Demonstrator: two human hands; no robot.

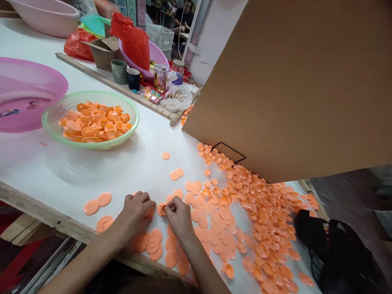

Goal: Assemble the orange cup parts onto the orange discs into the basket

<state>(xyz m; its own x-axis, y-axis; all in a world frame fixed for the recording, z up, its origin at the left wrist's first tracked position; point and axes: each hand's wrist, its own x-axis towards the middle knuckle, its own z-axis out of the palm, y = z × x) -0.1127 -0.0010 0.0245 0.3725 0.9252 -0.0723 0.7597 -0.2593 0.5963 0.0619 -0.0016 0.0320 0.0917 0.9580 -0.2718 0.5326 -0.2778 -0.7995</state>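
Note:
Between thumb and fingers, my right hand (177, 214) pinches a small round orange plastic cup (161, 209) just above the white table. Close by on its left, my left hand (137, 210) has its fingers curled over an orange plastic disc (149, 212), which they partly hide. Flat orange discs (154, 241) lie in front of both hands, some overlapping. More flat discs (219, 224) spread out to the right of my right hand. A large heap of small orange cup-shaped pieces (263, 220) covers the table's right side.
A pale green basket (134, 126) holds many orange cup pieces, beside a pink basin (59, 79). A big cardboard sheet (300, 90) stands over the heap. Mugs (119, 72), bags and a box sit behind a wooden strip (116, 90). A black bag (339, 249) hangs at right.

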